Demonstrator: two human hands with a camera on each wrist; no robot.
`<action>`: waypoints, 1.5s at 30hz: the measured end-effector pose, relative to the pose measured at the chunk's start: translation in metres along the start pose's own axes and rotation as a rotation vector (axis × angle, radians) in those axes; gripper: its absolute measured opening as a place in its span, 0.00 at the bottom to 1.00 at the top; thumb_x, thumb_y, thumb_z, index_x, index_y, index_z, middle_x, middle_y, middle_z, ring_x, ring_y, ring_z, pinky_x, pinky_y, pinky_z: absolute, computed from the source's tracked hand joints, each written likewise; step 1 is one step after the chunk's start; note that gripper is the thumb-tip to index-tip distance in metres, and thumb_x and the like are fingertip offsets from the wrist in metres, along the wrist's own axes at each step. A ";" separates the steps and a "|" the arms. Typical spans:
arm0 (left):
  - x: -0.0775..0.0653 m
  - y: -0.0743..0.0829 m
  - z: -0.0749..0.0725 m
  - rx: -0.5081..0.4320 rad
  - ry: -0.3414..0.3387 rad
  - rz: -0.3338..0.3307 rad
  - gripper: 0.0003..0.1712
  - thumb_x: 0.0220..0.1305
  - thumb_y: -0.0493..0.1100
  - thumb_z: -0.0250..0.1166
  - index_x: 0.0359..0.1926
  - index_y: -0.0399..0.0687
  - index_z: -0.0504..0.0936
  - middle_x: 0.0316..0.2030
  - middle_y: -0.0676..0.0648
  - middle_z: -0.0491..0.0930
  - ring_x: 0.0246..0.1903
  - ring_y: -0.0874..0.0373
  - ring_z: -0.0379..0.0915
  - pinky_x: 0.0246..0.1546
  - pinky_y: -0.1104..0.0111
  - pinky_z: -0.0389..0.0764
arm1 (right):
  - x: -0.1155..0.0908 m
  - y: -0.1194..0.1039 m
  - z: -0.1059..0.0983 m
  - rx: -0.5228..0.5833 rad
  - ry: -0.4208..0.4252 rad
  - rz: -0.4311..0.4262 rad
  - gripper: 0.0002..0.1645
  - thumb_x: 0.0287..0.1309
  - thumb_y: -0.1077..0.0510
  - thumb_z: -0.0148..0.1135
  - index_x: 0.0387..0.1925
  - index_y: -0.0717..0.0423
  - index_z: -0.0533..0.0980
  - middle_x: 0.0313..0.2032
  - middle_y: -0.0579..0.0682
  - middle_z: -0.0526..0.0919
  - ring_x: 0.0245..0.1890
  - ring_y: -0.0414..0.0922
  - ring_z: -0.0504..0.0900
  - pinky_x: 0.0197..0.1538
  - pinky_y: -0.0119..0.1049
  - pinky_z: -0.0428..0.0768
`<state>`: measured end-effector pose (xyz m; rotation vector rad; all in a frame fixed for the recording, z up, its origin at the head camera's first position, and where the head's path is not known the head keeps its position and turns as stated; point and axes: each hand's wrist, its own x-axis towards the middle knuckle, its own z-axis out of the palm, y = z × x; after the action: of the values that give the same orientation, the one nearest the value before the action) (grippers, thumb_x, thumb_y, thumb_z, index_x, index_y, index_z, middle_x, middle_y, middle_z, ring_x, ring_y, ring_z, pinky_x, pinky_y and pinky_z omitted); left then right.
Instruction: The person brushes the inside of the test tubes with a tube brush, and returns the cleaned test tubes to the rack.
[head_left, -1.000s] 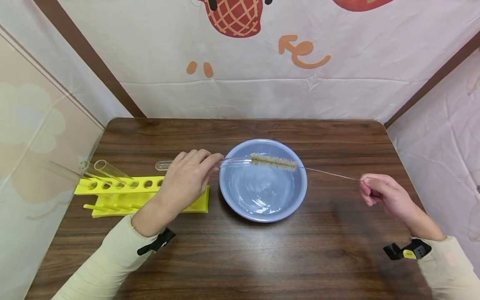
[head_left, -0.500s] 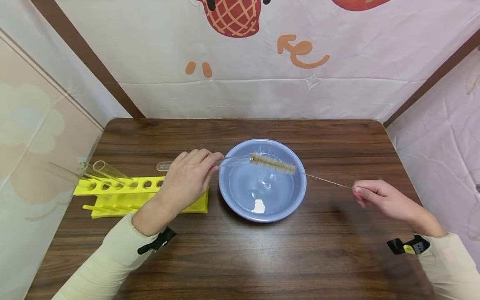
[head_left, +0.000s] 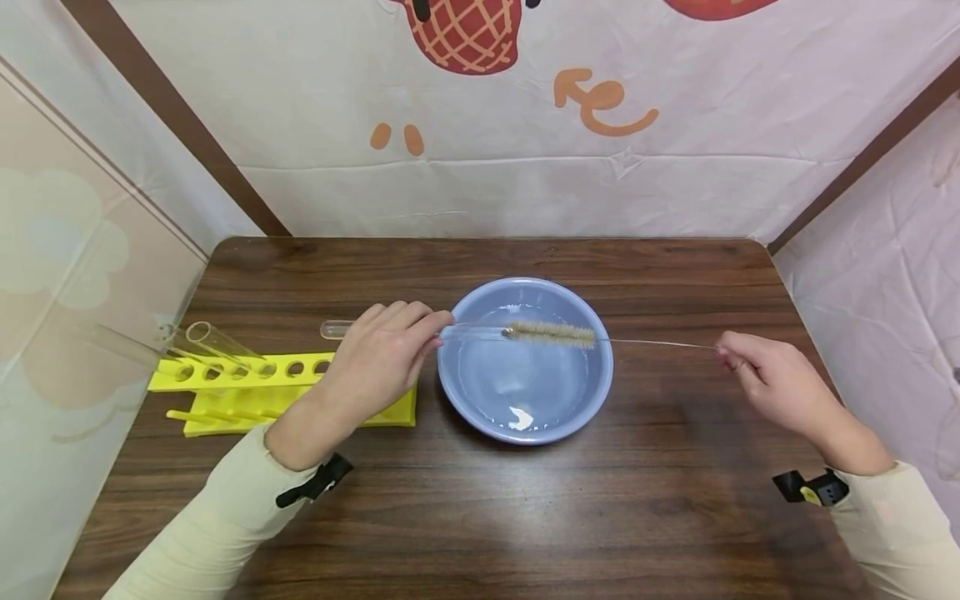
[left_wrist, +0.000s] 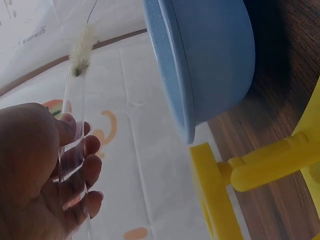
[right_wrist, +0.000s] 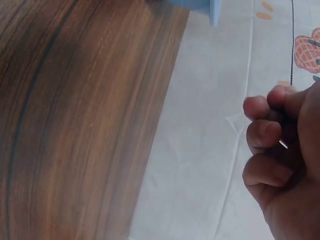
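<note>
My left hand [head_left: 378,354] grips a clear glass test tube [head_left: 480,332] that lies nearly level, its mouth over the basin and its rounded end showing past the knuckles. In the left wrist view, the thumb and fingers curl round the tube [left_wrist: 75,97]. A test tube brush [head_left: 551,334] with pale bristles has its tip right at the tube's mouth; nearly all the bristles are outside. The thin wire handle [head_left: 660,342] runs right to my right hand [head_left: 780,383], which pinches its end. Twisted wire [right_wrist: 292,45] shows above those fingertips in the right wrist view.
Below the brush stands a blue basin [head_left: 525,439] holding water. Left of it, partly behind the left arm, is a yellow test tube rack [head_left: 401,408] with several pegs. Glass tubes [head_left: 217,340] lean in its left holes. A patterned cloth backdrop rises behind the wooden table [head_left: 525,525].
My right hand dipped leftward, then moved back right and up, bringing the wire closer to level. The left hand and tube shifted slightly right, with the brush tip staying near the tube's mouth.
</note>
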<state>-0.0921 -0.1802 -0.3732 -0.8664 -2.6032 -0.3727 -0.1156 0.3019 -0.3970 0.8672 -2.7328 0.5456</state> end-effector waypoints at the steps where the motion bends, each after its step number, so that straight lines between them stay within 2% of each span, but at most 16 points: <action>1: 0.001 0.001 0.000 0.000 -0.004 0.003 0.15 0.70 0.41 0.67 0.55 0.45 0.83 0.42 0.47 0.83 0.40 0.50 0.78 0.37 0.60 0.75 | 0.001 -0.001 -0.001 -0.016 0.016 -0.002 0.21 0.58 0.76 0.62 0.28 0.45 0.73 0.23 0.35 0.74 0.23 0.32 0.69 0.25 0.35 0.70; 5: 0.004 0.004 0.002 0.001 -0.022 0.013 0.14 0.71 0.41 0.66 0.54 0.43 0.83 0.43 0.47 0.83 0.41 0.50 0.78 0.38 0.61 0.76 | 0.003 -0.002 -0.001 -0.062 0.034 -0.012 0.20 0.57 0.75 0.63 0.28 0.46 0.72 0.23 0.35 0.74 0.21 0.31 0.66 0.24 0.37 0.69; 13: 0.009 0.010 0.004 0.004 -0.031 0.017 0.15 0.70 0.41 0.67 0.54 0.43 0.83 0.43 0.46 0.83 0.40 0.50 0.78 0.38 0.61 0.77 | 0.008 -0.008 0.004 -0.070 0.024 -0.017 0.19 0.57 0.75 0.61 0.28 0.46 0.74 0.23 0.36 0.77 0.21 0.32 0.67 0.24 0.38 0.70; 23: 0.015 0.015 0.009 0.012 -0.015 0.034 0.15 0.72 0.43 0.65 0.54 0.42 0.83 0.44 0.45 0.83 0.41 0.49 0.79 0.38 0.60 0.77 | 0.021 -0.019 0.009 -0.064 0.035 -0.077 0.20 0.56 0.74 0.61 0.25 0.45 0.71 0.21 0.37 0.74 0.19 0.33 0.64 0.24 0.35 0.66; 35: 0.020 0.019 0.013 0.012 -0.031 0.034 0.14 0.73 0.42 0.64 0.55 0.42 0.82 0.44 0.45 0.83 0.42 0.51 0.78 0.38 0.62 0.77 | 0.035 -0.030 0.011 -0.082 0.054 -0.114 0.18 0.58 0.70 0.62 0.24 0.46 0.68 0.18 0.35 0.62 0.18 0.33 0.58 0.22 0.33 0.59; 45: 0.027 0.028 0.018 0.006 -0.065 0.065 0.15 0.73 0.44 0.64 0.56 0.42 0.82 0.46 0.45 0.83 0.45 0.50 0.79 0.39 0.62 0.78 | 0.046 -0.045 0.020 -0.044 0.020 -0.128 0.17 0.57 0.73 0.55 0.25 0.46 0.70 0.18 0.36 0.65 0.18 0.34 0.61 0.22 0.32 0.63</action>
<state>-0.0994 -0.1379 -0.3743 -0.9730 -2.6259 -0.3235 -0.1282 0.2364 -0.3875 1.0110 -2.6378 0.4650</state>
